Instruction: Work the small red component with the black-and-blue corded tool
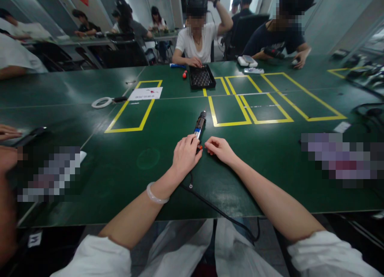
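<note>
An electric screwdriver (pixel 199 127) lies on the green table, its tip pointing away from me. My left hand (pixel 186 154) is over its rear part, with the fingers closed around the body. A small orange-red part (pixel 199 149) shows beside my left thumb. Just to the right, my right hand (pixel 220 148) rests with curled fingers close to the screwdriver's rear end. Whether anything is inside those fingers is hidden. From under my left hand a black cable (pixel 210 206) runs toward me and over the table's front edge.
Yellow tape outlines (pixel 232 124) mark the green table (pixel 114 181). A black tray of small parts (pixel 203 86) stands across from me, under a co-worker's hand (pixel 195 62). A white sheet (pixel 146 93) and a coiled white cable (pixel 102 102) lie to the left.
</note>
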### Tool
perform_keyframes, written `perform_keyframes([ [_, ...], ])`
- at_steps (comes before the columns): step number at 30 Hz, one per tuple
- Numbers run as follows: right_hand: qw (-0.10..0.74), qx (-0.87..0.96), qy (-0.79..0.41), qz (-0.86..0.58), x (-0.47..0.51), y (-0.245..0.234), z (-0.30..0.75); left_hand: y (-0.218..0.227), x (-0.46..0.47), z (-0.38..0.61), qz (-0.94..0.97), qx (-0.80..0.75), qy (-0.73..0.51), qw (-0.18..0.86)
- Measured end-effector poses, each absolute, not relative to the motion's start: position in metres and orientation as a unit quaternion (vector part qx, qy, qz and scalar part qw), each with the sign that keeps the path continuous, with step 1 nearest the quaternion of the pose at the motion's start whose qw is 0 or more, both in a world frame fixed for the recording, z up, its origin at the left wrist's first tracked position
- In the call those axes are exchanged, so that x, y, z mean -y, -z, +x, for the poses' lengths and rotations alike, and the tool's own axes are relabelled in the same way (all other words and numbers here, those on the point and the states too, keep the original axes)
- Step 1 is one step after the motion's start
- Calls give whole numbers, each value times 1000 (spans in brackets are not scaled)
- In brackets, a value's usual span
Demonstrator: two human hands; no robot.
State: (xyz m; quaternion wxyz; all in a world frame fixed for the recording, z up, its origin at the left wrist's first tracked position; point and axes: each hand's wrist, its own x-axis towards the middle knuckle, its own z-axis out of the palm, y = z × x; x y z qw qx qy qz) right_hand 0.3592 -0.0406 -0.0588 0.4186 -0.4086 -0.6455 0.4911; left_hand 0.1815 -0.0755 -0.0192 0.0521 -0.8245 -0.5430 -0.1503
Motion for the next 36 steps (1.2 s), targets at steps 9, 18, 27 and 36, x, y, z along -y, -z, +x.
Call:
perform_keyframes([
  [9, 421, 641, -491, -414, 43, 56, 359, 18, 76, 181, -820, 552, 148, 39],
  [18, 417, 645, -485, -417, 43, 56, 360, 24, 73, 177, -818, 551, 163, 36],
  [27, 415, 650, -484, -412, 43, 56, 362, 20, 72, 174, -806, 576, 138, -11],
  [36, 413, 644, -491, -418, 43, 54, 364, 17, 53, 124, -796, 584, 137, -85],
])
